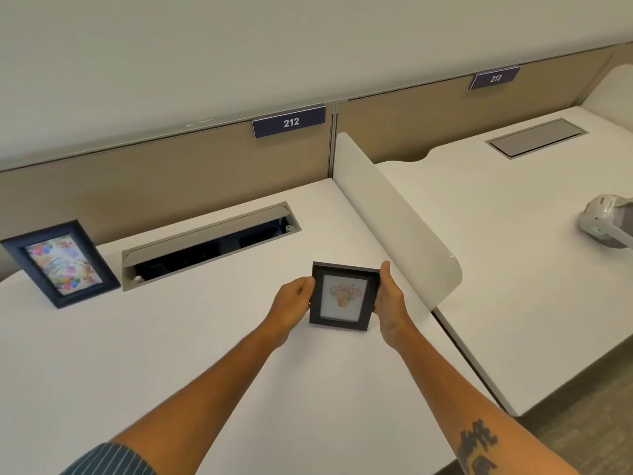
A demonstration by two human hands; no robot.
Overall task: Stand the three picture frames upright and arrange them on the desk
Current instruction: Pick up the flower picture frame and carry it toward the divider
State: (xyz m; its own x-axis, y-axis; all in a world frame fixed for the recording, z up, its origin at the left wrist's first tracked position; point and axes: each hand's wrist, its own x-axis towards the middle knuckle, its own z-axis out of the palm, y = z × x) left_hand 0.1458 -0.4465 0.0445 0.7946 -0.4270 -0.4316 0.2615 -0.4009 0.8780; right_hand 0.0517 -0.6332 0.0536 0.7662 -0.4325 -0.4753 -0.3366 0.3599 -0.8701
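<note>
A small black picture frame (343, 296) with a pale flower print stands upright near the right side of the white desk (171, 354). My left hand (294, 299) grips its left edge and my right hand (390, 299) grips its right edge. A larger dark blue frame (61, 262) with a colourful print stands upright and leaning back at the far left of the desk, close to the tan partition. A third frame is not in view.
An open cable tray (212, 245) is sunk into the desk between the two frames. A white curved divider (404, 221) borders the desk on the right. The neighbouring desk holds a white device (606, 224) and a closed cable tray (537, 137).
</note>
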